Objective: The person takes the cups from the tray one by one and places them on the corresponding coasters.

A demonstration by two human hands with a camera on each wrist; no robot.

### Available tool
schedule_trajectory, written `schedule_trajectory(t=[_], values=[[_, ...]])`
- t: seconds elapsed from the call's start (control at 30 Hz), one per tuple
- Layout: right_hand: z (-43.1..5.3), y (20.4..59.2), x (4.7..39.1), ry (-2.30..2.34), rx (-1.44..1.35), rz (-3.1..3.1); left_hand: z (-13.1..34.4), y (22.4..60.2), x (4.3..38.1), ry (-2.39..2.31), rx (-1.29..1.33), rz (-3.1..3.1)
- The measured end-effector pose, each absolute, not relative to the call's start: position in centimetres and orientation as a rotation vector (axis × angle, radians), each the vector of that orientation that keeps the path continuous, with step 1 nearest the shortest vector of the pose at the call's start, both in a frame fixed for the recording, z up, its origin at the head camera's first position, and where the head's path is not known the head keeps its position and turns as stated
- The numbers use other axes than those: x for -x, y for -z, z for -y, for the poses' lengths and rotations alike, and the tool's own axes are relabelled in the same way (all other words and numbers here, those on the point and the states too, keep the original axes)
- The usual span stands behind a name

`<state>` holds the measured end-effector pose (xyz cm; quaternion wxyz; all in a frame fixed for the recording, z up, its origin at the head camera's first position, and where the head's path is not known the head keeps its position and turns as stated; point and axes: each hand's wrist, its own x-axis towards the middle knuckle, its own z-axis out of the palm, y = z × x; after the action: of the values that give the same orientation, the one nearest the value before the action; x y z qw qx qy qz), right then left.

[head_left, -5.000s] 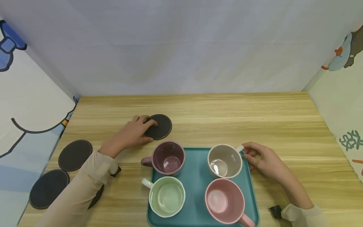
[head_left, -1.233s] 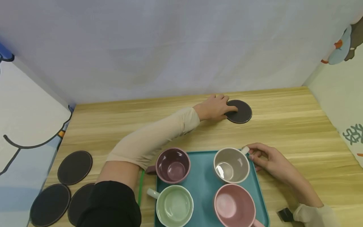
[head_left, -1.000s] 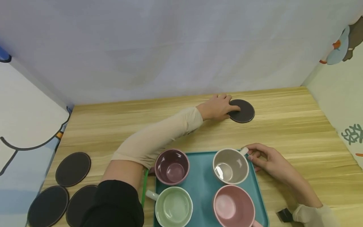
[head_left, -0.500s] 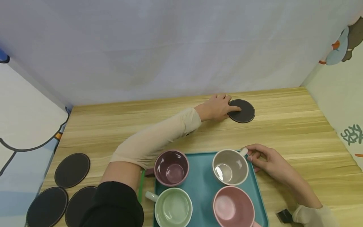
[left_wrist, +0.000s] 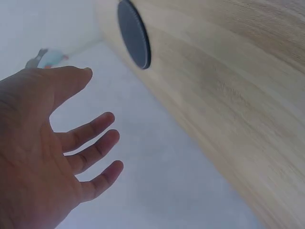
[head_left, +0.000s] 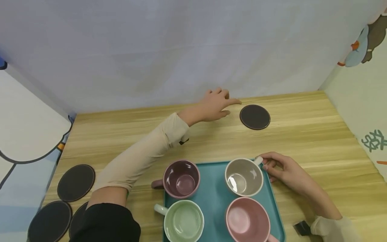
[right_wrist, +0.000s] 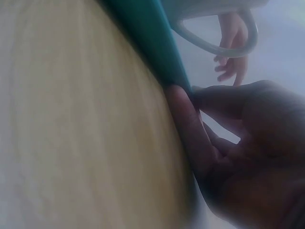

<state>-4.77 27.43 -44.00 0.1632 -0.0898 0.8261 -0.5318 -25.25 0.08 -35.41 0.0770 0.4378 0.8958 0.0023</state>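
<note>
My left hand (head_left: 210, 106) hovers above the table's back part, fingers spread and holding nothing. Just to its right a round black coaster (head_left: 255, 117) lies flat on the wood. The left wrist view shows this coaster (left_wrist: 134, 34) apart from the loose fingers. My right hand (head_left: 279, 169) pinches the far right corner of a teal tray (head_left: 213, 191), and in the right wrist view its fingertips meet at the tray edge (right_wrist: 157, 52). On the tray stand a purple mug (head_left: 181, 178), a green mug (head_left: 184, 220), a cream mug (head_left: 244, 177) and a pink mug (head_left: 248, 219).
Three more black coasters lie at the left front, among them one coaster (head_left: 76, 183) behind another coaster (head_left: 49, 222); the third is partly under the left sleeve. A pale wall (head_left: 193, 50) closes off the table's back edge.
Over the earlier frames my left hand slid a coaster from the back left to the back right. Now it has let go and moved up and left. The right hand stays at the tray corner.
</note>
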Motion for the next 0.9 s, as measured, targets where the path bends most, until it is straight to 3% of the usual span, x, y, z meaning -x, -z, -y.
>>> schedule_trajectory(t=[0.57,0.9], values=[[-27.4,44.3,5.0,1.523,0.284,-2.369,9.2,31.7,20.9,-0.357,-1.133,-2.851],[-27.3,44.4,5.1,1.524,0.295,-2.365,13.4,32.0,16.8,-0.576,-1.024,-2.978]])
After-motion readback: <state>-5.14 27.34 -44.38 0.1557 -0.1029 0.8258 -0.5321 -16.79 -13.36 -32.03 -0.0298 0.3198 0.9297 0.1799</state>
